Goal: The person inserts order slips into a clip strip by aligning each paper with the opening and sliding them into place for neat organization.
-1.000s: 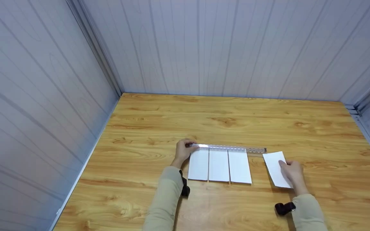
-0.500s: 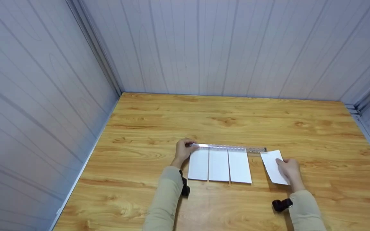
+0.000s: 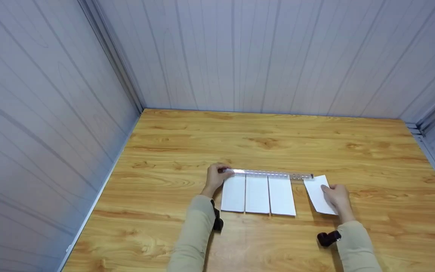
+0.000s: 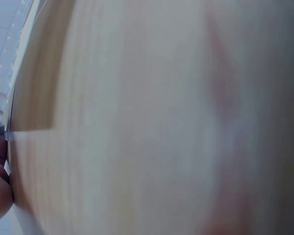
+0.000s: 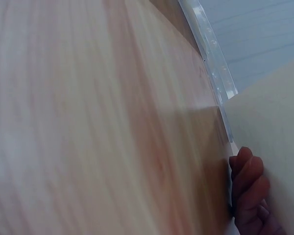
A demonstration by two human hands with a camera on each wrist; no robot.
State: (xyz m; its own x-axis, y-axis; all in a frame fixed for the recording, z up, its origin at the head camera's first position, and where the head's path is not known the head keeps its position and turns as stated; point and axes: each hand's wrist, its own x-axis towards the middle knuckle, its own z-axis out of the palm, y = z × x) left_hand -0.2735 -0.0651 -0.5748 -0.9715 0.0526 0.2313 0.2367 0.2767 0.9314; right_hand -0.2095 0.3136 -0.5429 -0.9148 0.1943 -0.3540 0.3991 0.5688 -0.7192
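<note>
My left hand (image 3: 214, 177) grips the left end of a clear plastic ruler (image 3: 263, 173), thumb on one side and fingers on the other in the left wrist view. The ruler lies along the top edges of three white paper rectangles (image 3: 257, 195), set side by side with narrow gaps. To their right, my right hand (image 3: 337, 198) pinches a similar white paper piece (image 3: 316, 196), thumb on top. This piece slants, its upper left corner close to the ruler's right end. In the right wrist view, curled fingers (image 5: 250, 178) show behind the paper.
The wood-grain table (image 3: 187, 139) extends behind and to both sides of the papers. Pale panels (image 3: 240, 56) stand along its back, left and right edges. A dark wrist camera (image 3: 329, 238) hangs beside the right sleeve, another (image 3: 217, 223) beside the left.
My right hand has moved a little left and away from me with the paper piece, bringing its top corner to the ruler's end. The left hand, ruler and three papers have stayed still.
</note>
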